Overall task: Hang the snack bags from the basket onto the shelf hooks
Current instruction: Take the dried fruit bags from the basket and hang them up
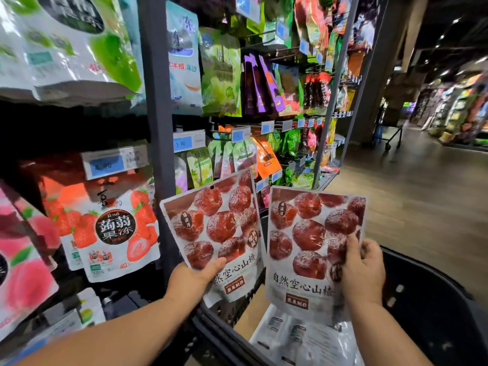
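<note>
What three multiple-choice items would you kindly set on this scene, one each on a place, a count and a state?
1. Where is the basket?
A. on the top shelf
B. low at the right, under the right bag
C. on the far aisle floor

2. How many bags do the hands hold?
A. one
B. two
C. four

3. What is the left hand doing?
A. hanging idle
B. resting on the basket rim
C. holding the left bag

Answers:
1 B, its black wall shows below that bag.
2 B, one bag is in each hand, the right hand pinching its own.
3 C, its thumb lies across the bag's front.
</note>
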`<act>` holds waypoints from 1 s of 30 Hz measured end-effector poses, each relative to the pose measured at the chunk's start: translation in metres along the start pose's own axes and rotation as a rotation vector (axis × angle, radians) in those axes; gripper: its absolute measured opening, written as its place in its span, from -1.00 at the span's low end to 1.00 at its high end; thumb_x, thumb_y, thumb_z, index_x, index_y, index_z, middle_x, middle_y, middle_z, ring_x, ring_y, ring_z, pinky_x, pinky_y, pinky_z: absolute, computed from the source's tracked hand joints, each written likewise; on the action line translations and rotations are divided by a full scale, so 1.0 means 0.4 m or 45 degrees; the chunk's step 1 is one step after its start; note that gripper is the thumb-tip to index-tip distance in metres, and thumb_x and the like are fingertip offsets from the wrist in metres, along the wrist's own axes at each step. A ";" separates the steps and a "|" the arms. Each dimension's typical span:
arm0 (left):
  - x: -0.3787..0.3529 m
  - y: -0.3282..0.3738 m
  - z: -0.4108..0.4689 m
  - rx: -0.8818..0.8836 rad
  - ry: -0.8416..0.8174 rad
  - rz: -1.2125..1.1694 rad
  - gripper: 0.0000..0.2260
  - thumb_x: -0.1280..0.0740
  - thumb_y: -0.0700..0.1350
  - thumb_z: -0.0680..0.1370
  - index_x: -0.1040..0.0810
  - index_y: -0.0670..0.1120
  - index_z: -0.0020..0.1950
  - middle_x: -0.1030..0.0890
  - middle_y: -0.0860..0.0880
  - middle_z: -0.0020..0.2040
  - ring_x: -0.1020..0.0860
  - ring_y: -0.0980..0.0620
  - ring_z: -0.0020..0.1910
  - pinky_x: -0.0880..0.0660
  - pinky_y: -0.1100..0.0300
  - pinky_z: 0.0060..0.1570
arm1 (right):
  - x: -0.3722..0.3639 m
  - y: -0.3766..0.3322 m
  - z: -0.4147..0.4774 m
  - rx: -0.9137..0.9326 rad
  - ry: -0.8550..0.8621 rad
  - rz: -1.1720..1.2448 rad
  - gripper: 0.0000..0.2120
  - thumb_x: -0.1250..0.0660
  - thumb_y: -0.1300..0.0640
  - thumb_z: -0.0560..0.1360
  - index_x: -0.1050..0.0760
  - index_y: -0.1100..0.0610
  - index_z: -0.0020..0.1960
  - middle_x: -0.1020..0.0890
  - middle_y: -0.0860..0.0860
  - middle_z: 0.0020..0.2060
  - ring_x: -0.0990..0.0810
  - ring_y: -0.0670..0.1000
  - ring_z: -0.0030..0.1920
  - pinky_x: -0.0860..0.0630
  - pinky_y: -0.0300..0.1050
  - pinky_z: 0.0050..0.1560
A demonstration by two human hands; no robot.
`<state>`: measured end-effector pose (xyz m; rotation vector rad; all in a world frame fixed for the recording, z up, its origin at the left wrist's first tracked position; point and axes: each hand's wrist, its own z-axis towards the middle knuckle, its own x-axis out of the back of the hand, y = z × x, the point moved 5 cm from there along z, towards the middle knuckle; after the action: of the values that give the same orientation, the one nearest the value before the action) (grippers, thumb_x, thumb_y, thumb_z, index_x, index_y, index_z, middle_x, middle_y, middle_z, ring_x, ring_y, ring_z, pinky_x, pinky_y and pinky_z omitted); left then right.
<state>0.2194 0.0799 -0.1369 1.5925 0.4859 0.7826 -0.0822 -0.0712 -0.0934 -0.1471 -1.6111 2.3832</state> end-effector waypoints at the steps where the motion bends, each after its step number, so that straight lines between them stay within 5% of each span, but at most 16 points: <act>1: -0.001 0.005 0.003 0.015 0.009 -0.014 -0.76 -0.56 0.03 0.39 -0.66 -0.11 -0.17 -0.68 -0.01 -0.21 -0.63 -0.04 -0.15 -0.47 0.20 -0.12 | -0.001 -0.008 0.000 0.003 -0.009 0.021 -0.73 -0.24 0.00 0.63 -0.39 0.15 -0.16 -0.55 0.17 -0.24 -0.47 0.11 -0.25 -0.37 -0.02 -0.22; 5: -0.006 0.026 0.019 0.061 0.049 -0.158 -0.67 -0.56 0.09 0.37 -0.63 -0.17 -0.17 -0.67 0.01 -0.21 -0.60 0.00 -0.20 -0.45 0.20 -0.11 | -0.006 -0.057 0.003 0.029 -0.025 0.096 -0.77 -0.24 0.02 0.64 -0.40 0.10 -0.16 -0.54 0.05 -0.28 -0.47 0.00 -0.29 -0.39 -0.13 -0.28; 10: -0.008 0.063 0.009 0.064 0.119 -0.239 -0.51 -0.56 0.20 0.32 -0.62 -0.23 -0.11 -0.67 -0.10 -0.12 -0.61 -0.08 -0.17 -0.50 0.05 -0.03 | -0.041 -0.120 0.021 0.041 -0.076 0.202 -0.77 -0.25 -0.03 0.63 -0.43 0.08 -0.13 -0.62 0.08 -0.21 -0.57 0.06 -0.20 -0.48 0.01 -0.15; 15: 0.026 0.123 -0.033 -0.017 0.075 -0.223 -0.51 -0.53 0.26 0.28 -0.52 -0.15 -0.25 -0.55 -0.13 -0.29 -0.50 -0.02 -0.35 -0.42 0.11 -0.23 | -0.093 -0.220 0.009 0.088 -0.151 0.334 -0.80 -0.23 0.03 0.64 -0.41 0.09 -0.12 -0.58 0.04 -0.23 -0.54 -0.04 -0.26 -0.47 -0.15 -0.26; 18: 0.084 0.167 -0.065 -0.136 0.107 -0.255 -0.44 -0.53 0.29 0.23 -0.68 -0.22 -0.19 -0.69 -0.17 -0.25 -0.64 -0.15 -0.24 -0.45 0.13 -0.24 | -0.126 -0.282 -0.010 0.150 -0.173 0.331 -0.79 -0.26 0.08 0.63 -0.42 0.15 -0.14 -0.52 0.01 -0.29 -0.45 -0.09 -0.32 -0.37 -0.40 -0.37; 21: 0.145 0.198 -0.091 -0.210 0.107 -0.231 -0.68 -0.54 0.12 0.39 -0.61 -0.05 -0.41 -0.61 0.05 -0.45 -0.58 -0.03 -0.34 -0.40 0.21 -0.30 | -0.164 -0.331 -0.040 0.201 -0.213 0.275 -0.75 -0.27 0.10 0.63 -0.39 0.20 -0.17 -0.45 0.03 -0.33 -0.38 -0.07 -0.35 -0.32 -0.36 -0.38; 26: 0.230 0.195 -0.134 -0.163 -0.005 -0.328 -0.66 -0.59 0.16 0.28 -0.74 -0.05 -0.11 -0.73 0.06 -0.12 -0.69 0.04 -0.07 -0.56 0.01 0.10 | -0.235 -0.403 -0.118 0.192 -0.311 0.182 -0.69 -0.26 0.07 0.63 -0.35 0.20 -0.22 -0.42 0.06 -0.37 -0.34 0.00 -0.37 -0.23 -0.17 -0.38; 30: 0.298 0.196 -0.172 -0.096 0.039 -0.436 -0.80 -0.53 0.03 0.40 -0.72 -0.09 -0.12 -0.74 0.01 -0.11 -0.68 0.05 -0.07 -0.51 0.16 -0.03 | -0.279 -0.451 -0.173 0.195 -0.357 0.142 -0.66 -0.26 0.04 0.62 -0.31 0.13 -0.28 -0.41 0.07 -0.38 -0.36 0.09 -0.33 -0.22 -0.06 -0.34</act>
<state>0.2415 0.1970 -0.0326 1.3805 0.7210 0.5579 0.0692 0.0242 0.0399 0.1364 -1.5601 2.7021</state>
